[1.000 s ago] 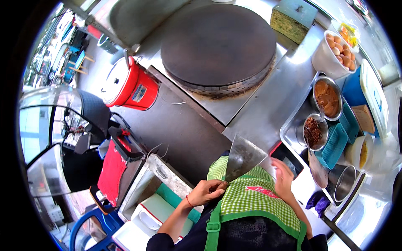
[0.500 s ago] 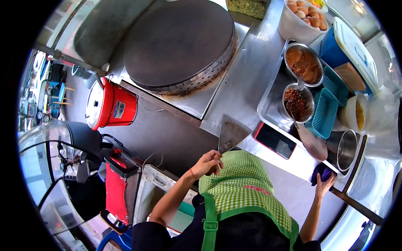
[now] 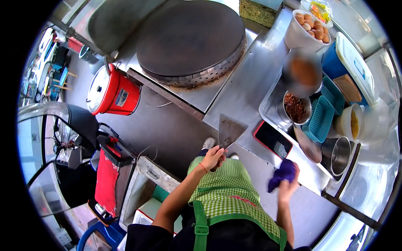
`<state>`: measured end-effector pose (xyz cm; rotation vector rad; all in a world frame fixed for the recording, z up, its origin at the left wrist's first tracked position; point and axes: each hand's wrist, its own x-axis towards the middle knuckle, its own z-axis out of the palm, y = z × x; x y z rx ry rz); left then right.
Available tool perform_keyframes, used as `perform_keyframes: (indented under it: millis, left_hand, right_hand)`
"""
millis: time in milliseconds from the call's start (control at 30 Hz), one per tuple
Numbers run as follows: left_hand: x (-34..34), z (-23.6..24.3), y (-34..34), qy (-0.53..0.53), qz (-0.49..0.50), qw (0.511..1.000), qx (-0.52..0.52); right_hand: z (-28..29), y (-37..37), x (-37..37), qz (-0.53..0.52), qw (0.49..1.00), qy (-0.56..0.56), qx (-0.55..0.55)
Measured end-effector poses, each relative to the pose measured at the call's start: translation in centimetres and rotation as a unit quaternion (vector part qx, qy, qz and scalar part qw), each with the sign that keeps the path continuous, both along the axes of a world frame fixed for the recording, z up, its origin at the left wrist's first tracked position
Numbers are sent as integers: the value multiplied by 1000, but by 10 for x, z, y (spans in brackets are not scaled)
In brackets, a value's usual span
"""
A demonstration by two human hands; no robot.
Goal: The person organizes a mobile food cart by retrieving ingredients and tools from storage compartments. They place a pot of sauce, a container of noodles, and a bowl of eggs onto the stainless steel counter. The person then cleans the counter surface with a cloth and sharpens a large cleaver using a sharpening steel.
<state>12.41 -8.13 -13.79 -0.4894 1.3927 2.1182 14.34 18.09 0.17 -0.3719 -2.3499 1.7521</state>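
Left hand (image 3: 214,158): clamped on scraper (image 3: 230,130), forearm slanting inward
Right hand (image 3: 288,186): clutching cloth (image 3: 281,175), forearm nearly upright
Scraper: blade forward, by near edge of counter (image 3: 238,92)
Cloth: by same edge, near phone (image 3: 273,140)

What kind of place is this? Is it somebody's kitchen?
It looks more like a small food stall, though I can't be sure. There's a big round griddle, a white tub of eggs, and a metal scraper in the person's left hand.
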Motion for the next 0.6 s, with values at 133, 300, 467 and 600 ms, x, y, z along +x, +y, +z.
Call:
perform_keyframes:
  millis: [133,300,467,600]
  left_hand:
    - [-9,4,-1,25,2,1000,-7]
    - [-18,-4,-14,-35,26,999,11]
    - [-16,2,-19,-67,15,996,53]
    - [-29,3,-29,-67,-2,997,39]
  right_hand:
    - [-25,-124,-59,249,951,42,180]
    - [-100,-185,-129,300,849,101,423]
    - [-85,-175,-189,182,885,63,425]
    - [-94,-193,-102,236,902,-3,361]
